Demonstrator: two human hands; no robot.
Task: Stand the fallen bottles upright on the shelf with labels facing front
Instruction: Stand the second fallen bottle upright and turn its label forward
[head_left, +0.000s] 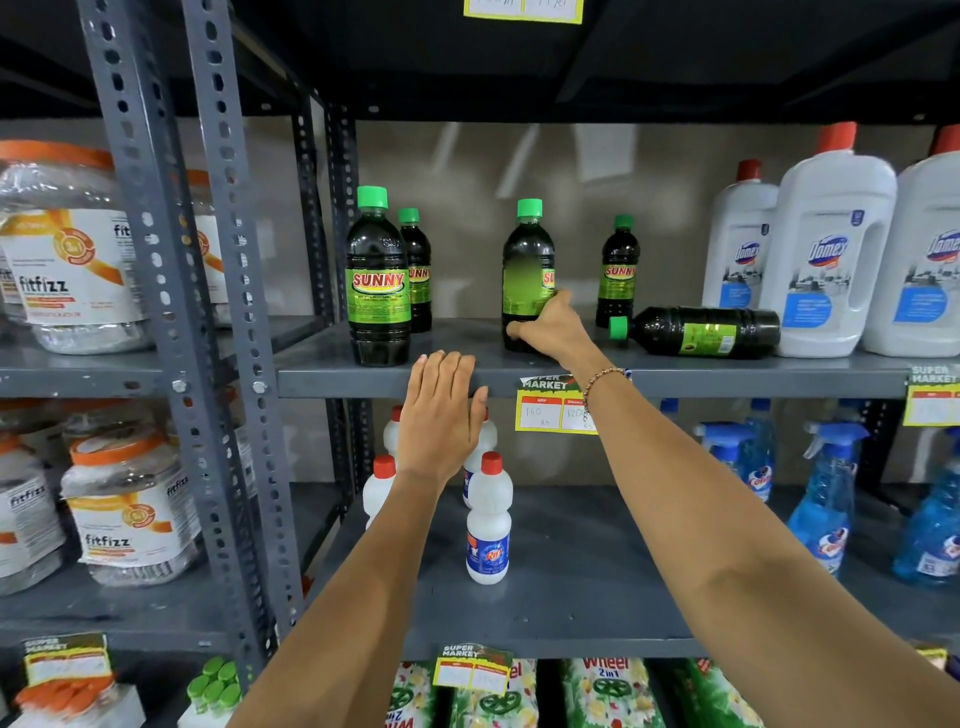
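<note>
grey slotted steel racking (208, 322), plain beige wall (467, 171) behind, dim overhead

Shelf stock count, by kind, as visible

Dark green-capped Sunny bottles: five, of which four upright (378, 280) (418, 270) (527, 270) (618, 270) and one lying on its side (701, 331), centre of frame. White Domex jugs: three (740, 244) (826, 254) (924, 260), right edge. Small white red-capped bottles: four partly seen, lower centre (488, 525) (379, 488) (480, 447) (392, 431). Blue spray bottles: at least four, lower right (826, 499) (930, 525) (727, 447) (761, 447). Fitfizz jars: at least five, left side, some cut off (67, 249) (130, 509) (208, 244) (26, 514) (6, 280). Wheel packs: four showing, bottom edge (608, 691) (410, 696) (496, 701) (722, 696). Yellow price tags: six (556, 405) (932, 397) (522, 10) (472, 670) (65, 660) (932, 657).
</note>
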